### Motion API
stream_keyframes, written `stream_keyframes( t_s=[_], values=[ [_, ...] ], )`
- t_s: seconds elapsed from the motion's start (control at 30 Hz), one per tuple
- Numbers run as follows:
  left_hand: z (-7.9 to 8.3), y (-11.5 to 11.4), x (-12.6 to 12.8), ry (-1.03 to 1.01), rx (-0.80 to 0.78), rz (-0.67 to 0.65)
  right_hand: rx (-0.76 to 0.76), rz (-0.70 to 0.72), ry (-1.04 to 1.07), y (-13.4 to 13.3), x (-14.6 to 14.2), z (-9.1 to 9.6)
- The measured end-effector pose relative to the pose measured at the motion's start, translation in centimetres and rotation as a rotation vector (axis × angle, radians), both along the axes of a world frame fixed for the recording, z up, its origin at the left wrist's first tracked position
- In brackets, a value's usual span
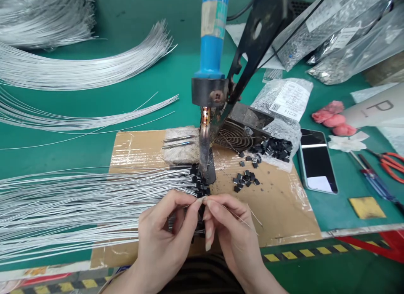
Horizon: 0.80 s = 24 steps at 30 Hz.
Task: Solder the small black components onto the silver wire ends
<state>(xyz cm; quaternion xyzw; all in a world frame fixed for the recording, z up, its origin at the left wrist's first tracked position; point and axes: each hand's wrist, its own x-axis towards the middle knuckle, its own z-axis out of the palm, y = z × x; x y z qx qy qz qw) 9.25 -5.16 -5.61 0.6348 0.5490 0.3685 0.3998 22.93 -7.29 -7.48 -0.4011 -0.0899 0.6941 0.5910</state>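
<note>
Over the cardboard, my left hand [172, 231] and my right hand [235, 231] meet fingertip to fingertip, both closed in a pinch on a thin wire. Fine wire ends [257, 218] stick out past my right fingers; the pinched part is mostly hidden by the fingertips. Just beyond and to the left lies a wide bundle of pale wires [94, 201], their right ends fitted with small black connectors [197, 180]. Above these, a soldering iron with a blue handle [212, 54] hangs tip down in a black metal bracket [249, 37].
Loose black connectors [246, 180] lie on the cardboard [284, 218], more spilling from a plastic bag [280, 108]. Solder coil [233, 136] and a pale pad [181, 153] flank the iron. A phone [317, 161], yellow sponge [367, 207] and orange-handled tool [393, 165] are right; wire bundles [78, 70] left.
</note>
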Motion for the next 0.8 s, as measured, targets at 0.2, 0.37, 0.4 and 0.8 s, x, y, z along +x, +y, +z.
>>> stream_keyframes(
  t_s=[0.2,0.37,0.4,0.8],
  values=[
    [0.5,0.1,0.2,-0.019,-0.089,0.093,0.107,0.054,-0.219,-0.6,1.7,-0.3],
    [0.7,0.6,0.1,-0.056,-0.194,0.131,0.165,-0.154,-1.133,-1.1,6.3,-0.8],
    [0.8,0.7,0.0,-0.059,-0.205,0.117,0.216,-0.136,-1.31,-1.0,7.0,-1.0],
    [1.2,0.6,0.2,-0.056,-0.245,0.168,0.143,0.081,-1.616,-0.7,8.1,-3.0]
  ],
)
